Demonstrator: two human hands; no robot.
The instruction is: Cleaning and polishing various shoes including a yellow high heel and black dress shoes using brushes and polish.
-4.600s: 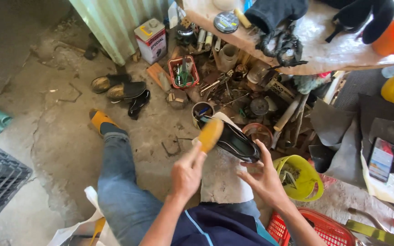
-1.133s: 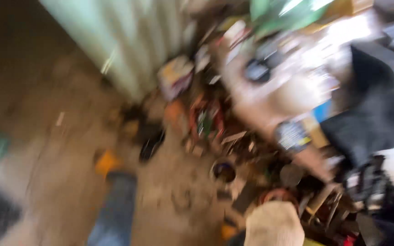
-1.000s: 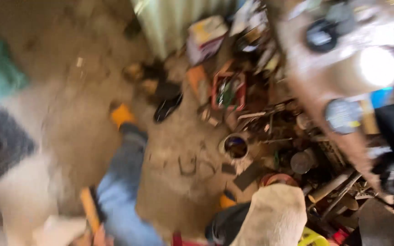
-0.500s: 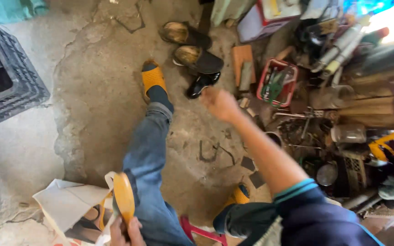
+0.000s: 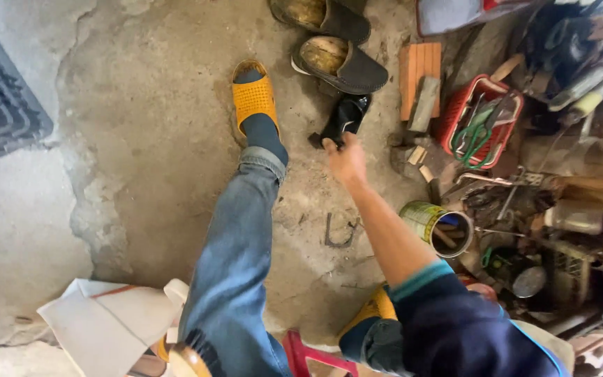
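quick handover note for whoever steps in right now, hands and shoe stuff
Right hand: stretched out to the black shoe on the concrete floor, fingertips at its edge; no firm grip visible.
Left hand: not in view.
Nearby: pair of dark slip-on shoes beyond it, red basket of tools to the right, open tin can by the forearm.
Done: nothing lifted. Left: the black shoe lies on the floor.

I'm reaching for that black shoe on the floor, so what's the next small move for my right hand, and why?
Probably close the fingers round the near end of the black shoe and lift it. The right hand is stretched out with its fingertips at the shoe's near edge, but no firm grip shows yet. The shoe lies on the concrete floor just below the brown slippers, so lift it straight up.
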